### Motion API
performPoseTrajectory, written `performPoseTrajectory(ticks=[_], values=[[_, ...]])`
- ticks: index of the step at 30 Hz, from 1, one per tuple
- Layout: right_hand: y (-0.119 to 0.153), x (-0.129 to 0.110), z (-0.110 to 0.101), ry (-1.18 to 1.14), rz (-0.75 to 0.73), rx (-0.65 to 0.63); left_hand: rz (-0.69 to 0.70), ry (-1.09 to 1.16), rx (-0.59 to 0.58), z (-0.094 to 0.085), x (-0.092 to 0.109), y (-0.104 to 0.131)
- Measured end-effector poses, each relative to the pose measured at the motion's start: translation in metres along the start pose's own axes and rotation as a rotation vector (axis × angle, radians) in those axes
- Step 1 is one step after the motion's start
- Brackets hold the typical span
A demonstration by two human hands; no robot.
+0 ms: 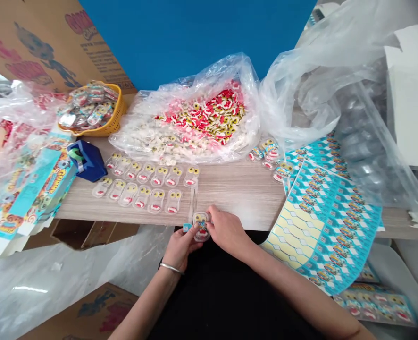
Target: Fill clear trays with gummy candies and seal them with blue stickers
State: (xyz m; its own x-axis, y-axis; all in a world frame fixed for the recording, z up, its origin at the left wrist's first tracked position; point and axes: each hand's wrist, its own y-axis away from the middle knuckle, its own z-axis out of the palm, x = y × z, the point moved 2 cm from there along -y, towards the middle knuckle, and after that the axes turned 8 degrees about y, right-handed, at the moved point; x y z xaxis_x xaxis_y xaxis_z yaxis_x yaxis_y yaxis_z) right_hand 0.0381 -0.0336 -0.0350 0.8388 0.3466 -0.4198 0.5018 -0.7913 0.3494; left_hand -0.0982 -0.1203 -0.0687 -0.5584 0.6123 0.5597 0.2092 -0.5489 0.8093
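Observation:
At the table's front edge I hold a small clear blister pack [201, 222] with yellow-ringed eyes and red lips inside. A blue printed sticker [187, 228] lies across it, one end jutting out to the left. My left hand [181, 245] is closed on the pack's lower left, thumb on top. My right hand [226, 230] pinches the pack's right side, its fingertips partly hidden. Filled blister packs [143, 196] lie in two rows on the table to the left. Sheets of blue stickers [331, 212], part of one peeled to yellow backing, hang over the edge at right.
Behind the rows lies a clear bag [209, 118] of loose red, white and yellow candies. A yellow basket [115, 115] of finished packs and a blue tape dispenser [88, 160] stand left, near printed boxes [49, 189]. Several stickered packs [268, 152] and plastic bags [301, 94] are at right.

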Motion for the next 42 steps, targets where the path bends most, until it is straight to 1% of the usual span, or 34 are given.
performPoseTrajectory(ticks=[2,5,7,9,11,12,13,15,17,19,21,23,26,27,31,32,33,34,36,38,39,40,42], values=[[0.002,0.001,0.000,-0.056,-0.011,-0.011,-0.007,0.006,0.019,0.003,-0.001,0.003],[0.005,0.005,-0.001,-0.207,-0.007,-0.030,0.013,-0.052,0.005,0.001,0.003,0.011],[0.007,0.012,-0.001,-0.351,0.034,-0.007,0.075,-0.064,0.029,0.000,0.010,0.015],[0.009,0.023,-0.002,-0.569,0.109,0.025,0.171,-0.055,0.043,0.004,0.019,0.017],[0.011,0.034,-0.005,-0.841,0.156,0.021,0.263,-0.047,0.015,0.014,0.032,0.017],[0.012,0.038,-0.009,-0.963,0.150,0.014,0.302,-0.045,-0.017,0.022,0.039,0.018],[0.014,0.042,-0.014,-1.064,0.127,0.017,0.333,-0.042,-0.055,0.031,0.046,0.018],[0.016,0.048,-0.027,-1.193,0.066,0.058,0.365,-0.017,-0.142,0.050,0.058,0.021],[0.019,0.053,-0.042,-1.288,0.026,0.110,0.350,0.037,-0.253,0.070,0.067,0.025],[0.023,0.055,-0.056,-1.386,-0.013,0.126,0.298,0.105,-0.377,0.091,0.073,0.029],[0.026,0.054,-0.067,-1.478,-0.076,0.127,0.230,0.148,-0.504,0.109,0.074,0.034],[0.030,0.052,-0.073,-1.549,-0.124,0.122,0.175,0.164,-0.599,0.123,0.071,0.040],[0.035,0.050,-0.074,-1.620,-0.136,0.112,0.143,0.161,-0.674,0.134,0.064,0.045],[0.036,0.050,-0.073,-1.635,-0.142,0.079,0.135,0.157,-0.690,0.135,0.061,0.046],[0.037,0.052,-0.066,-1.644,-0.167,-0.127,0.100,0.132,-0.733,0.137,0.053,0.050],[0.037,0.054,-0.065,-1.631,-0.154,-0.137,0.104,0.127,-0.723,0.137,0.053,0.050],[0.037,0.057,-0.065,-1.606,-0.128,-0.110,0.125,0.123,-0.692,0.137,0.053,0.050],[0.038,0.060,-0.065,-1.571,-0.091,-0.048,0.164,0.118,-0.638,0.138,0.054,0.048],[0.040,0.066,-0.068,-1.482,-0.010,0.154,0.291,0.103,-0.486,0.138,0.055,0.044],[0.044,0.070,-0.070,-1.368,0.032,0.347,0.427,0.066,-0.357,0.138,0.054,0.039],[0.047,0.070,-0.071,-1.303,0.030,0.411,0.468,0.035,-0.329,0.139,0.053,0.037],[0.048,0.070,-0.071,-1.233,0.021,0.456,0.488,-0.003,-0.327,0.140,0.051,0.036],[0.051,0.070,-0.070,-1.118,0.017,0.512,0.489,-0.068,-0.364,0.141,0.048,0.035]])
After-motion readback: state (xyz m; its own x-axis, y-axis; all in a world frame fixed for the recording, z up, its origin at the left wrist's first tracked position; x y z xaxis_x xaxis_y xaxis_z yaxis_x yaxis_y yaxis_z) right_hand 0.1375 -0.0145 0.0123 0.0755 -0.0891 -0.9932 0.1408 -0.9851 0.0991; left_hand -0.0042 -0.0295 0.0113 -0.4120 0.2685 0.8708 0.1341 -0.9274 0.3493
